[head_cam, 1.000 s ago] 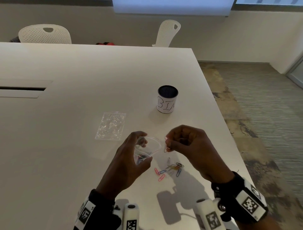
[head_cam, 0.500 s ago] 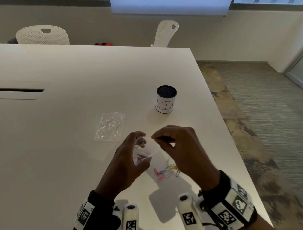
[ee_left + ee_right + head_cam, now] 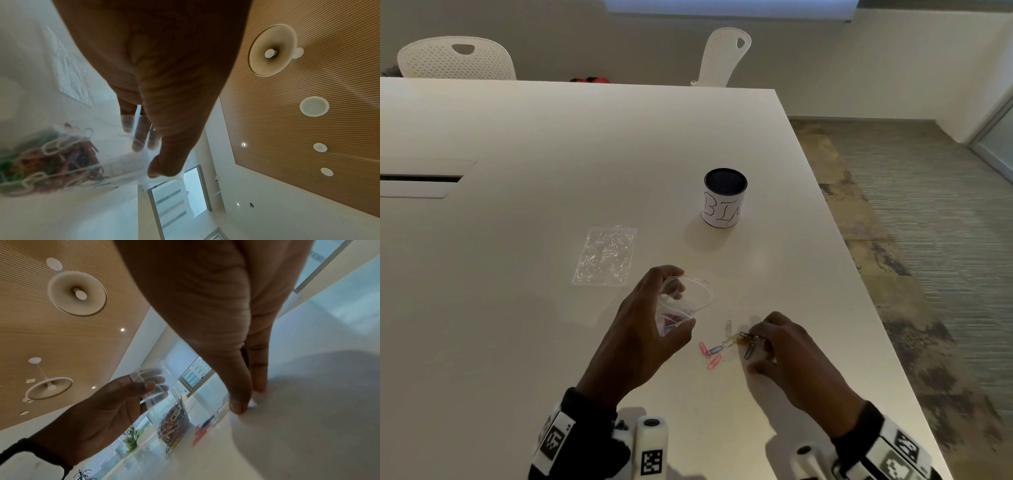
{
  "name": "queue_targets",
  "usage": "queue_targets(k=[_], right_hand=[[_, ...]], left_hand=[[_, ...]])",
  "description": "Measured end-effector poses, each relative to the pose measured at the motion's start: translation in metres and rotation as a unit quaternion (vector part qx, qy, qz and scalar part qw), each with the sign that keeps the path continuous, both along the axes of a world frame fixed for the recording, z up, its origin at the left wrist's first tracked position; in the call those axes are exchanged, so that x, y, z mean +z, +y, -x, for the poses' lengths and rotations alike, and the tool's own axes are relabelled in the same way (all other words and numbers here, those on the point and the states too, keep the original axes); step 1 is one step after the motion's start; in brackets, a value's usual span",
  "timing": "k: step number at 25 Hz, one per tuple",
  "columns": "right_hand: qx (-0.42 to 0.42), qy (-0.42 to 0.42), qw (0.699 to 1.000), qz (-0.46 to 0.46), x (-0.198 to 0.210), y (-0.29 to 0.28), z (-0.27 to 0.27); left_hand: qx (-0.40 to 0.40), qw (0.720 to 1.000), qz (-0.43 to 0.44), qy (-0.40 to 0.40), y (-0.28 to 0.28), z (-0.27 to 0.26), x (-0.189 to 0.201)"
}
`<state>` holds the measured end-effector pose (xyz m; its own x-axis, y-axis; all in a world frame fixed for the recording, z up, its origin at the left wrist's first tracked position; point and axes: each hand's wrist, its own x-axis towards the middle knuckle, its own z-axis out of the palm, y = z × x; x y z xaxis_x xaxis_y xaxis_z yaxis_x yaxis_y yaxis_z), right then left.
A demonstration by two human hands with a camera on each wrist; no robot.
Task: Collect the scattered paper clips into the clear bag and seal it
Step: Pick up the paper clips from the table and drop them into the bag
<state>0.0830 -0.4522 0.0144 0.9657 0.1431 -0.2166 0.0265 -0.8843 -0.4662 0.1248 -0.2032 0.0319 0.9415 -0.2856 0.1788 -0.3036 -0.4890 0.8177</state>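
Collecting is the step in hand: left hand (image 3: pixel 650 329) grips the bag (image 3: pixel 681 303), mouth open, above the bench (image 3: pixel 517 308), many clips inside. Right hand (image 3: pixel 787 349) pinches at the loose clips (image 3: pixel 726 344) on the bench; whether one is caught, I cannot tell. Next, lift a clip cleanly to the mouth.

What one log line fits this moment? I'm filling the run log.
left hand: holds open clear plastic bag with clips inside | right hand: at loose coloured paper clips on white table | bag unsealed
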Motion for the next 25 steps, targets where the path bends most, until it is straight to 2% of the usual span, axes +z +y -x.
queue_targets(k=[5,10,14,19,22,25], right_hand=[[-0.016,-0.028,0.998,-0.053,-0.004,0.021,-0.013],[0.054,0.012,0.997,0.048,-0.003,0.041,-0.011],[0.102,-0.034,0.994,0.024,-0.004,0.047,-0.008],[0.118,-0.043,0.991,0.039,0.003,0.036,-0.012],[0.092,-0.065,0.993,0.044,0.003,0.023,-0.022],[0.022,-0.078,0.997,-0.012,0.003,0.002,-0.035]], left_hand=[[-0.006,1.000,-0.008,-0.003,0.002,-0.001,-0.001],[-0.002,1.000,-0.028,-0.006,0.006,-0.001,-0.002],[0.001,1.000,-0.024,-0.006,0.008,0.000,-0.002],[0.003,1.000,-0.026,-0.007,0.008,0.000,-0.001],[0.005,1.000,-0.025,-0.005,0.009,0.000,-0.001],[0.007,1.000,-0.020,-0.005,0.010,0.000,-0.002]])
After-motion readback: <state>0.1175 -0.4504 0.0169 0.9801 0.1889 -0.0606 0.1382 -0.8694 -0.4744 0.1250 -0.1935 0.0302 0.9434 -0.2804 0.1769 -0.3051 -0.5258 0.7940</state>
